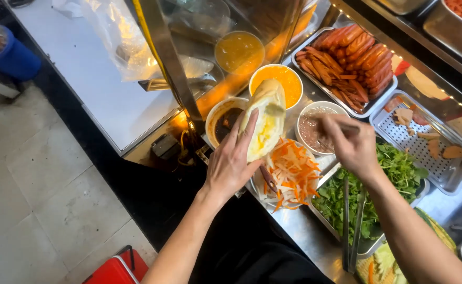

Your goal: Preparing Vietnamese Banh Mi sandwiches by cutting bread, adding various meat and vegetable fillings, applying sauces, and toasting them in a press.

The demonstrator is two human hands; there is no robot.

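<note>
My left hand (231,160) holds a split bread roll (265,123) upright over the counter, its pale inside smeared with yellow spread. My right hand (352,144) grips a thin utensil handle (347,127) whose tip reaches into a white bowl of brownish paste (311,130). Just under the roll lies a metal bowl of shredded carrot and white radish (291,173). A bowl of dark sauce (224,122) stands left of the roll, and a bowl of orange-yellow sauce (284,81) behind it.
A tray of sausages and fried sticks (349,66) sits at the back. A perforated tray with meat slices (425,139) is at right, a tray of green herbs with tongs (360,202) nearer me. A glass case post (170,58) rises at left; red box (116,269) on the floor.
</note>
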